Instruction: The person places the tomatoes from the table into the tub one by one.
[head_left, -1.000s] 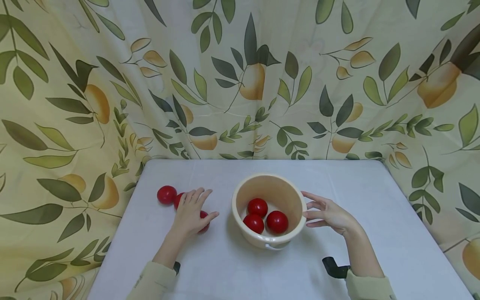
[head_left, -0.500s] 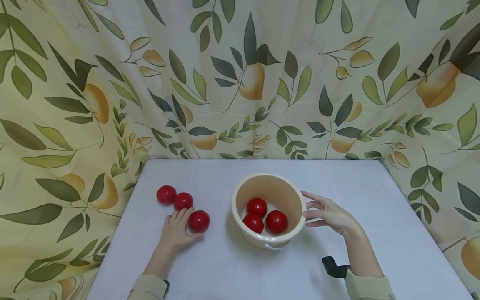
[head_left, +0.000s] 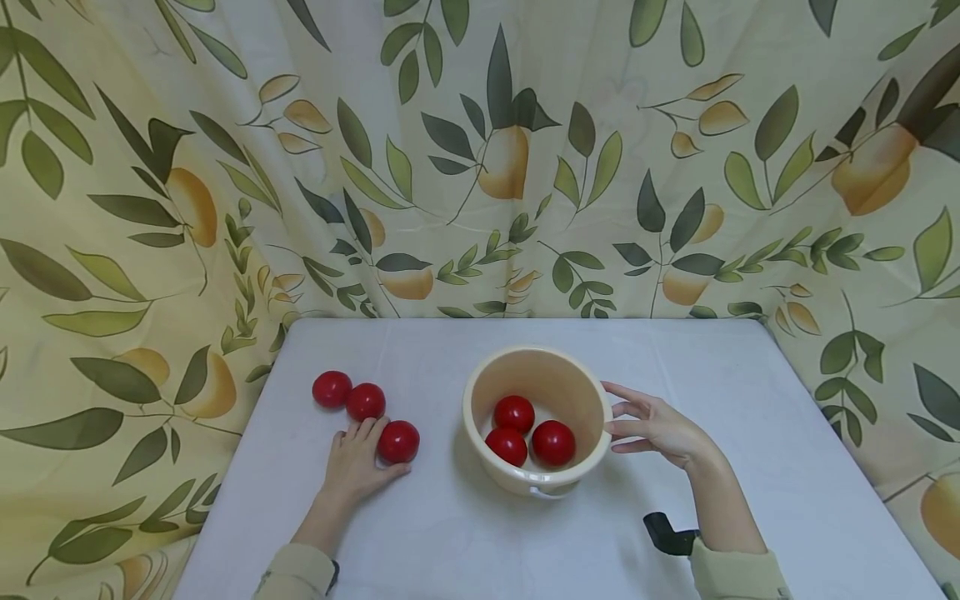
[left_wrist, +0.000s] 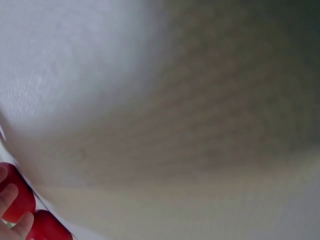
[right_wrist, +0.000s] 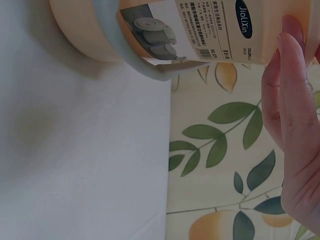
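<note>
In the head view my left hand (head_left: 354, 467) reaches round the left side of a glossy red ball (head_left: 398, 442), thumb below it and fingertips at its upper left. Two more red balls (head_left: 332, 390) lie just beyond those fingers. The left wrist view shows fingers (left_wrist: 6, 197) against red surfaces at its lower left corner; a blurred sleeve fills much of it. A cream bucket (head_left: 487, 375) stands mid-table with 3 red balls (head_left: 553, 442) inside. My right hand (head_left: 656, 429) rests its extended fingertips on the bucket's right rim; the right wrist view shows them at its labelled wall.
A white cloth covers the table (head_left: 570, 550). Behind it and along both sides hangs a curtain (head_left: 600, 167) printed with leaves and fruit. The bucket's pale handle (head_left: 551, 495) hangs on its near side. A black strap piece (head_left: 670, 535) sticks out beside the right sleeve.
My left hand has moved left and toward me from above the balls to the near-left side of the closest one, then its thumb and fingers came closer to it. My right hand and the bucket stay put.
</note>
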